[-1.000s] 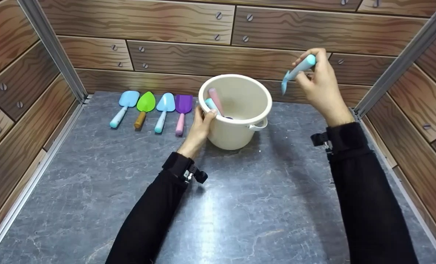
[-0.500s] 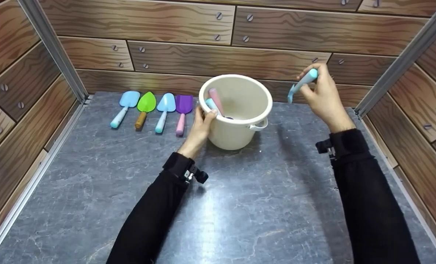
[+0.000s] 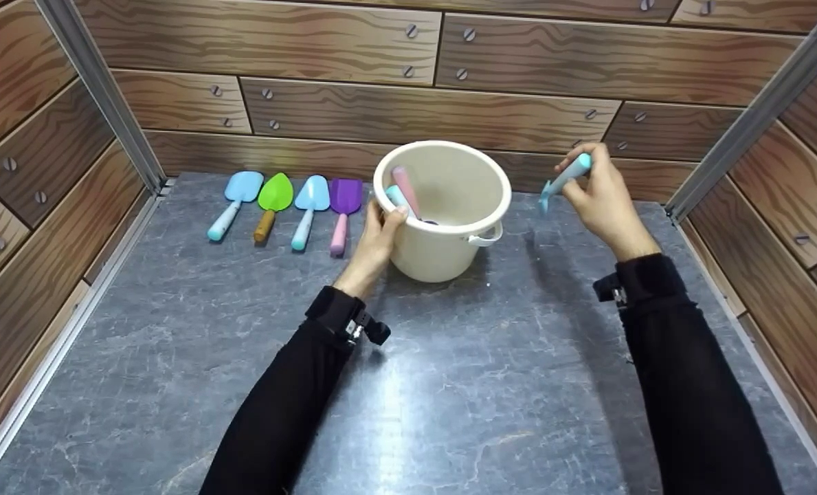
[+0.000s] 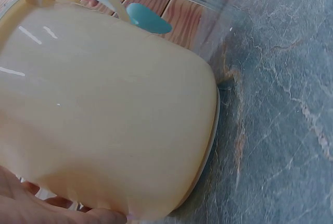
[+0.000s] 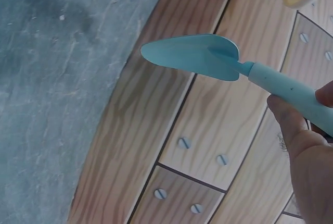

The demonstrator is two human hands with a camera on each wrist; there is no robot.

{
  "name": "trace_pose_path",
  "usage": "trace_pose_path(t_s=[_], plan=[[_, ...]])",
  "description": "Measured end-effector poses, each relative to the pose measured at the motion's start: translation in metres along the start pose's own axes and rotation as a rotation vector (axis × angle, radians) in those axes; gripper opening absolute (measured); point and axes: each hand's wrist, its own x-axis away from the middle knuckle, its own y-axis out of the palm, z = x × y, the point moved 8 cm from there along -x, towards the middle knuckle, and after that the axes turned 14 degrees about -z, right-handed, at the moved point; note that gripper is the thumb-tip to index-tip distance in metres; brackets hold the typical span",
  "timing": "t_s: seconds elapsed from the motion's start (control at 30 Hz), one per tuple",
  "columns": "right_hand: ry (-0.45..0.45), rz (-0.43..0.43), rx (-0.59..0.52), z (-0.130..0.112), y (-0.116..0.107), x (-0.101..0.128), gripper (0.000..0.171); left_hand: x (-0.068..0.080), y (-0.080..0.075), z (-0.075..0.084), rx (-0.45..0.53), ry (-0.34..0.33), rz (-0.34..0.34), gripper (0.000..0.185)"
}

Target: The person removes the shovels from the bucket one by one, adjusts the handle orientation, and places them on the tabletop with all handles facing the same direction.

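Nearest, the left hand (image 3: 378, 237) clasps the cream bucket's (image 3: 449, 254) left wall and rim, mid-bench. Beyond, toward the bench's back right edge, the right hand (image 3: 604, 196) pinches a pale-blue trowel (image 3: 561, 180) by its handle, blade slanting down-left toward the bucket's right side, off the bench.

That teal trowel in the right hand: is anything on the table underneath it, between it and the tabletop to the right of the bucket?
Nothing visible. The right hand holds the teal trowel above bare grey tabletop. The cream bucket, steadied by the left hand, stands to its left, apart from it.
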Motion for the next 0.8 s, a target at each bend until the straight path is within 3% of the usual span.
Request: trace_pose_path(t_s=[0.8], plan=[[0.030, -0.103, 0.051, 0.033, 0.022, 0.006, 0.036, 0.000, 0.001, -0.002, 0.004, -0.007, -0.017, 0.100]])
